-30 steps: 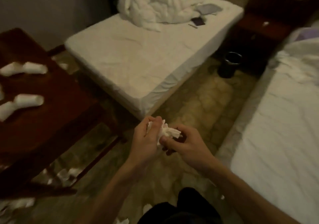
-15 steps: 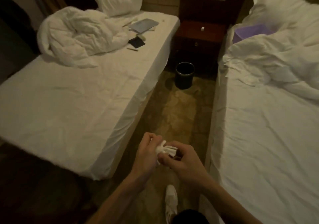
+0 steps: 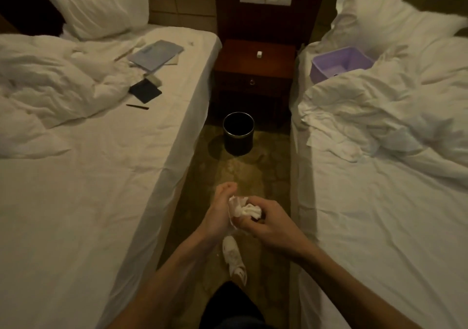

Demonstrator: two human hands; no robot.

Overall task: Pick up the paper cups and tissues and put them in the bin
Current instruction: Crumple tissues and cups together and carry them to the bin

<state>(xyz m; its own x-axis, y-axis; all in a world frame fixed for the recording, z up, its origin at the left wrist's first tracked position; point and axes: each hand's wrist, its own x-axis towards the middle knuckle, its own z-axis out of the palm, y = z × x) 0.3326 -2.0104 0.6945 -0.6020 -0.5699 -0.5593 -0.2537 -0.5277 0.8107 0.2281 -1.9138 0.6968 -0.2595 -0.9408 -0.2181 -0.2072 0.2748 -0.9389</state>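
A crumpled wad of white tissue (image 3: 243,210) sits between both my hands, low in the aisle between two beds. My left hand (image 3: 219,214) cups it from the left, and my right hand (image 3: 268,223) is closed on it from the right. A round black bin (image 3: 238,134) with a metal rim stands open on the patterned floor further ahead, in front of the nightstand, well apart from my hands. No paper cups show in this view.
White beds flank the narrow aisle, the left bed (image 3: 106,181) and the right bed (image 3: 385,214). A dark wooden nightstand (image 3: 255,67) stands behind the bin. My white shoe (image 3: 234,259) is on the floor below my hands. A purple tub (image 3: 339,66) lies on the right bed.
The view swung right from the table with cups to the aisle, and the bin has come closer and centred. Both hands kept hold of the tissue wad.
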